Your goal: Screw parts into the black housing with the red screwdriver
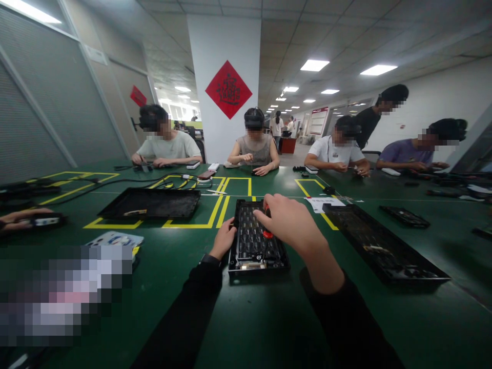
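A black rectangular tray-like casing (pixel 258 243) with rows of dark cells lies on the green table in front of me. My left hand (pixel 223 238) grips its left edge, thumb on the rim. Over the casing's upper right part, my right hand (pixel 288 220) has its fingers closed around something red and black, mostly hidden behind the fingers. A red round piece (pixel 268 234) shows just below that hand, above the cells. Near the casing's front edge sit a pale strip (pixel 251 266) and small metal parts.
A large black tray (pixel 151 203) lies at the left, and a long black tray (pixel 384 246) at the right. White paper (pixel 325 204) and a small black casing (pixel 405 216) are also there. Several people sit across the green table (pixel 172 307); another person's hand (pixel 23 219) is at far left.
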Motion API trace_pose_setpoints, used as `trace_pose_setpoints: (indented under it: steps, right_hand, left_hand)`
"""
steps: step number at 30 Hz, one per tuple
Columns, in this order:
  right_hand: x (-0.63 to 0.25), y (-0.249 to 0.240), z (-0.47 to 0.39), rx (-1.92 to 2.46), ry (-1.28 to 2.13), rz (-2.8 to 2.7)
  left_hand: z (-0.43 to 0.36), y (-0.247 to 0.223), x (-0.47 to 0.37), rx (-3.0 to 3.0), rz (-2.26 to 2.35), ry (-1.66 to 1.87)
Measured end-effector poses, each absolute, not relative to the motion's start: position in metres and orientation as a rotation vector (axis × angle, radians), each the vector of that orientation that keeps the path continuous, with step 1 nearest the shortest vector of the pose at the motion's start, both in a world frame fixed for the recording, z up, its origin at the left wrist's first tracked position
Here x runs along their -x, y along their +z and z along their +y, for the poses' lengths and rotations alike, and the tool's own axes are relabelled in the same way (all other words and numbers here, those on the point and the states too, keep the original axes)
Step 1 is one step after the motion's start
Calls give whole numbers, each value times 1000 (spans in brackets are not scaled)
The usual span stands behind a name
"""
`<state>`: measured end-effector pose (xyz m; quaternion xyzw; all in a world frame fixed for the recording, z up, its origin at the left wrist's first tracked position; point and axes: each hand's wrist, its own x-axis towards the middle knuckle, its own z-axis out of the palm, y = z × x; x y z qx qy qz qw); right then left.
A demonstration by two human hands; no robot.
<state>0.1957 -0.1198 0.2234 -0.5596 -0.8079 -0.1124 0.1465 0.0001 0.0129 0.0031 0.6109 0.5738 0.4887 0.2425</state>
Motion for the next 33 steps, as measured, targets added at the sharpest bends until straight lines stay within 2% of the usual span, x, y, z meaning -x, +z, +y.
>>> trace_pose_setpoints:
  steps: [33]
  right_hand:
    - [-193, 223, -120, 1586, -315, -2331]
  left_hand:
    - [13, 3, 0, -1671, 1555, 1347]
